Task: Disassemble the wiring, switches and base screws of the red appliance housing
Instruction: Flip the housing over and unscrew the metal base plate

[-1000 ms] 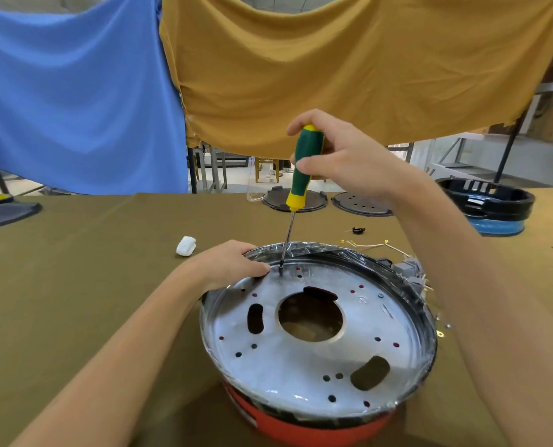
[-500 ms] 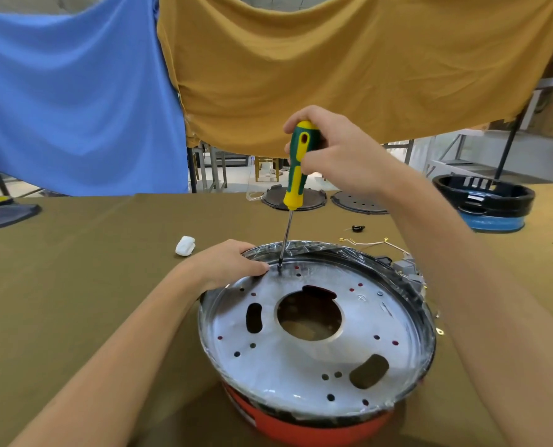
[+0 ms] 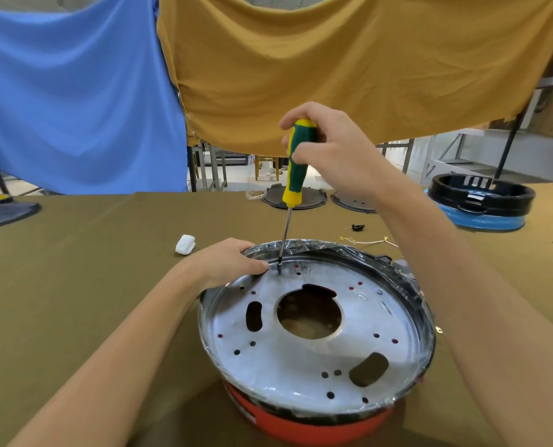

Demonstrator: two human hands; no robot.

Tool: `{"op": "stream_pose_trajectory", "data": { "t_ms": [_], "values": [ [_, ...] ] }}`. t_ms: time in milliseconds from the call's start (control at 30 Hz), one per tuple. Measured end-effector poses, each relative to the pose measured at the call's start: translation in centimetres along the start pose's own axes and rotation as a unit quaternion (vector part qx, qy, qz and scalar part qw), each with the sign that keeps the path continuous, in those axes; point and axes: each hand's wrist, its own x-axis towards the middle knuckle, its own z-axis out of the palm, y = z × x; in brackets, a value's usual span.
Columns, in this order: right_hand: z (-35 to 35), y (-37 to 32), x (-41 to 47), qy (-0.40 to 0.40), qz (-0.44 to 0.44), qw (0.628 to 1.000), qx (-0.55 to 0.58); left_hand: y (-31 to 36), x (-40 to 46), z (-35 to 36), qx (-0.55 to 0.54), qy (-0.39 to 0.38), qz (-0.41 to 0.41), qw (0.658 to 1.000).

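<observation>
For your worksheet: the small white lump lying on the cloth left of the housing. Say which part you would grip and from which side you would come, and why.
Pinch the white lump across its narrower middle, coming straight down from above. It lies low on the table cloth with open cloth all round, so nothing blocks a top approach. It looks soft and rounded, though its material cannot be told; a light two-finger pinch should probably do.

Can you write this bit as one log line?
right hand grips screwdriver | tip on metal base plate | left hand steadies rim

One red housing (image 3: 307,424), one screwdriver (image 3: 297,162), two hands, two hanging cloths, two dark discs.
</observation>
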Motion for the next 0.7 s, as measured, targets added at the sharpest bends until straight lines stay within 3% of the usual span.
{"op": "stream_pose_trajectory", "data": {
  "t_ms": [200,300,467,700],
  "values": [
    [1.8,0.4,-0.1,0.088,-0.019,0.981,-0.171,0.1,-0.1,-0.1,0.010,-0.005,0.002,1.000],
    [1.5,0.0,0.1,0.087,-0.015,0.984,-0.153,0.2,-0.1,-0.1,0.010,0.000,-0.001,1.000],
    [1.0,-0.7,-0.1,0.022,-0.001,1.000,0.014,-0.2,0.5,0.0,0.020,-0.008,-0.014,1.000],
    [2.1,-0.8,-0.2,0.082,-0.038,0.985,-0.146,0.0,0.2,-0.1,0.041,-0.005,-0.016,0.999]
  ]
}}
